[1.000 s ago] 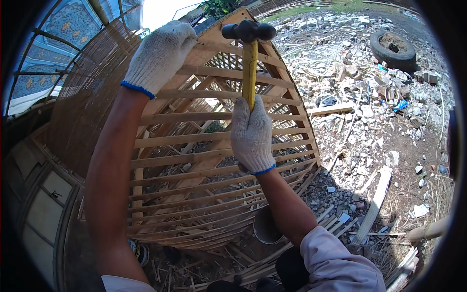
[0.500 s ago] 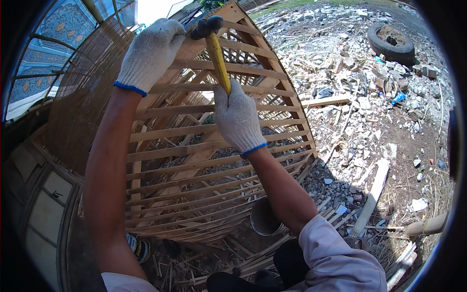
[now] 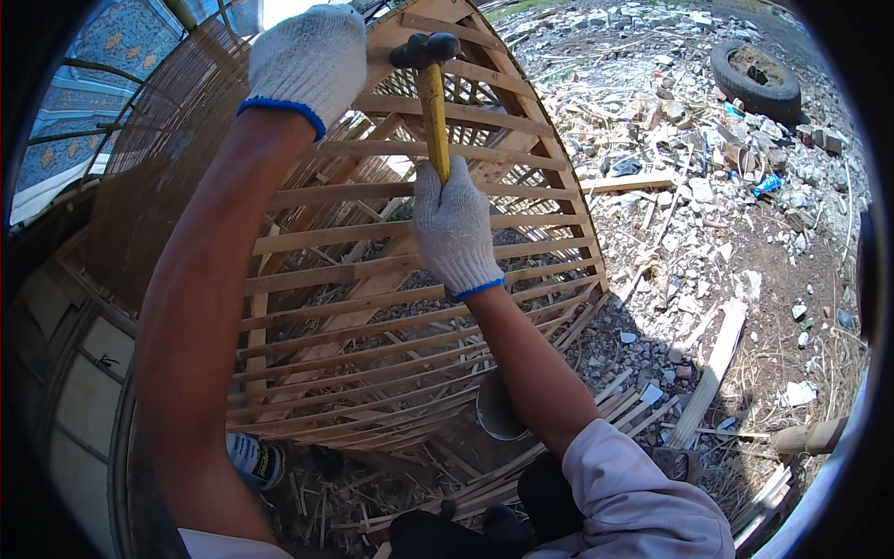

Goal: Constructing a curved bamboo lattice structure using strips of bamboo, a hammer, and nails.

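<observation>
My right hand [image 3: 456, 228], in a white knitted glove with a blue cuff, is closed round the yellow handle of a hammer [image 3: 434, 112]. The dark hammer head points up and away, close to the top of a wooden slatted frame [image 3: 317, 273]. My left hand [image 3: 312, 58], gloved the same way, is up at the frame's top left corner, to the left of the hammer head. Its back faces me and its fingers are hidden behind it, so what they grip, if anything, does not show. Many thin slats run across the frame below both hands.
Broken rubble [image 3: 684, 200] covers the ground at the right, with an old tyre [image 3: 756, 82] farther off. A pale plank [image 3: 712, 373] lies nearer. A round container [image 3: 498, 405] and a can [image 3: 255, 460] stand below the frame. At the left are a woven bamboo panel [image 3: 140, 177] and blue patterned cloth [image 3: 121, 51].
My left hand has moved up and to the right, its fingers turned out of sight. The hammer has shifted slightly right and stands more upright in my right hand.
</observation>
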